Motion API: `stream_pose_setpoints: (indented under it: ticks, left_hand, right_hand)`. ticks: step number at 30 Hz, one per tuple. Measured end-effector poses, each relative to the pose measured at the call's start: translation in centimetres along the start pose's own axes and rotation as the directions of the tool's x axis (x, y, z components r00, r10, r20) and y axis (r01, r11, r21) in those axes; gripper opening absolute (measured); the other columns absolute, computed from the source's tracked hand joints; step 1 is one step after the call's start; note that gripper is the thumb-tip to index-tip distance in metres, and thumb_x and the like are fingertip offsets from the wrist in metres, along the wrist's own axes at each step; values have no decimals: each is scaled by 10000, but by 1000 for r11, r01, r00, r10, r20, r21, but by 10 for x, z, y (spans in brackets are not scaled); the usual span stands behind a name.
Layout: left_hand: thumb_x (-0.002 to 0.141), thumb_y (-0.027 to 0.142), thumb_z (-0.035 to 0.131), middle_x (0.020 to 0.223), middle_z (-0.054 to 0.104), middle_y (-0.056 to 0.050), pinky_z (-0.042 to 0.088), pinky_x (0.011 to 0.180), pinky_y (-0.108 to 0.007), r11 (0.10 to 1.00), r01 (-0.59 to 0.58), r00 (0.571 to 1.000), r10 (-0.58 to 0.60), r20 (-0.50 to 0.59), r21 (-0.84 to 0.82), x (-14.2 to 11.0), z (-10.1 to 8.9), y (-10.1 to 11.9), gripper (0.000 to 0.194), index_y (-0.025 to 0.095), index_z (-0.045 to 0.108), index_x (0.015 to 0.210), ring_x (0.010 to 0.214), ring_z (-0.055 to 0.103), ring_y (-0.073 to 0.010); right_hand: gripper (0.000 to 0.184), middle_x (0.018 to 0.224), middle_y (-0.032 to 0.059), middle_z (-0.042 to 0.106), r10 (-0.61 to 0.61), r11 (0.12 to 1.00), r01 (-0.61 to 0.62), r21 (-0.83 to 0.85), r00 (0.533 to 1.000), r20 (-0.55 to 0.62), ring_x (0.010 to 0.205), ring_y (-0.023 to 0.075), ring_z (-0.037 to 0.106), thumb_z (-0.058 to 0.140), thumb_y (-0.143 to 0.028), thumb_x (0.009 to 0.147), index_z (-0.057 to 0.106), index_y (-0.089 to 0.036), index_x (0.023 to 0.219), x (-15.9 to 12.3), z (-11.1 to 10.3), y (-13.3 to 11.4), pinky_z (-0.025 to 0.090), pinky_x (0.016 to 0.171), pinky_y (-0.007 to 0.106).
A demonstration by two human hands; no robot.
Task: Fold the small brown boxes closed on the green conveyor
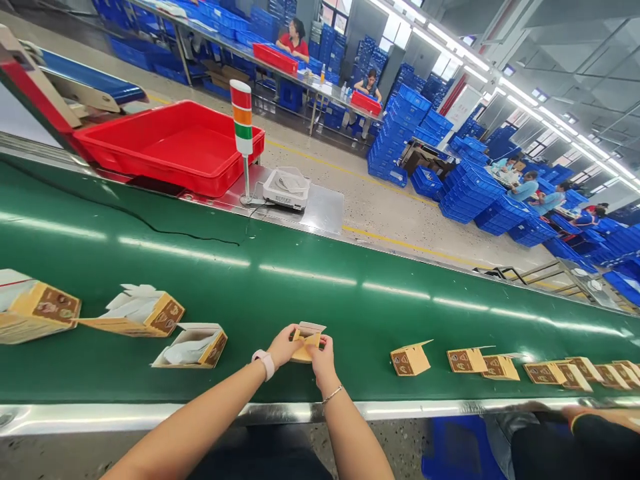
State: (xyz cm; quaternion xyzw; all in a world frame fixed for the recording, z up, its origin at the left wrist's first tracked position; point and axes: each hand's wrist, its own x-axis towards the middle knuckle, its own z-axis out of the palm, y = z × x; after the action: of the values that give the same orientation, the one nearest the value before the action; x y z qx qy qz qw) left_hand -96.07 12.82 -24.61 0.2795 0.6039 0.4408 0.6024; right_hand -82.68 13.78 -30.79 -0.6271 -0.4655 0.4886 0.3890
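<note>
A small yellow-brown carton point(301, 357) stands between my hands on the green conveyor belt point(345, 313), its flaps raised. My left hand point(283, 347), below a pale watch, grips the carton's left side with its fingers at the flaps. On the opposite side my right hand point(324, 361) has its fingers closed on the carton's edge. The carton's lower part is partly hidden by the hands. Left of my left hand lies an open carton point(216, 350) with white material inside. To the right of my right hand sits another carton point(411, 361) with a lifted flap.
More open cartons point(165, 316) lie at the left, and several smaller ones point(545, 373) line the belt at the right. Beyond the belt are a red tray point(170, 143), a signal light point(243, 120) and a scale point(287, 189). A co-worker's arm point(600, 417) is at lower right.
</note>
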Motion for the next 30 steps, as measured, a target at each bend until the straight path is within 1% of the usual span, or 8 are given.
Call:
stream_pose_setpoints:
  ticks: [5,8,10,13,16,20,25,30]
  left_hand:
    - [662,457,673,1053,686,-100,525,923,-402,989,-138,966,146,-213,53,-39,-3,-40,432,191,619,998,982,648,-242]
    - [586,605,660,903,697,-82,564,840,-443,995,-72,960,89,-264,74,-83,-42,-91,529,208,609,932,880,668,-273]
    - [564,685,623,935,687,-106,576,794,-483,998,12,862,21,-507,62,-103,-79,-112,625,206,568,962,846,674,-306]
    - [686,623,593,1217,639,-128,542,892,-510,921,-172,753,352,-557,350,-105,-131,-106,595,238,553,1138,1096,618,-345]
    - [793,468,567,1301,625,-88,480,974,-531,603,-467,738,669,-90,647,-84,-158,-71,479,293,583,1239,1237,536,-343]
    - [877,343,496,1234,673,-64,454,950,-540,420,-578,769,566,296,699,-57,-155,-36,338,337,662,1171,1259,500,-337]
    - [862,375,483,927,704,-87,461,942,-509,669,-517,805,591,39,535,-43,-122,-38,244,223,655,778,1083,582,-289]
    - [602,444,692,928,611,-75,523,832,-448,957,-245,893,284,-349,153,-33,-97,-41,476,192,517,967,899,622,-247]
  right_hand:
    - [468,1253,184,481,-384,914,341,-222,902,-197,1195,311,467,597,-433,795,470,-167,1159,-30,-35,-20,431,970,485]
    - [333,1202,144,538,-687,695,686,-216,722,84,1150,267,524,534,-351,879,489,-189,1167,-62,-28,-36,438,973,459]
    - [303,1136,106,598,-710,629,774,-68,608,354,1067,233,580,525,-321,887,520,-212,1169,-74,-5,-45,474,937,414]
    - [548,1289,125,574,-662,580,815,-16,483,573,1196,291,523,607,-406,825,495,-219,1327,-72,39,-55,433,1002,479]
    - [736,1393,110,520,-567,569,809,-145,514,644,1286,374,421,719,-452,729,481,-264,1400,-58,66,-61,363,1016,573]
    - [389,1171,34,672,-459,598,767,-233,566,685,1182,358,481,746,-423,729,695,-336,1104,-47,65,-70,328,983,577]
    - [357,970,71,654,-511,780,595,-192,783,354,1015,246,558,493,-394,907,651,-218,640,-54,65,-60,422,912,422]
    - [284,976,100,486,-428,874,396,-282,902,-58,997,251,511,612,-440,799,504,-205,684,-70,81,-29,447,899,388]
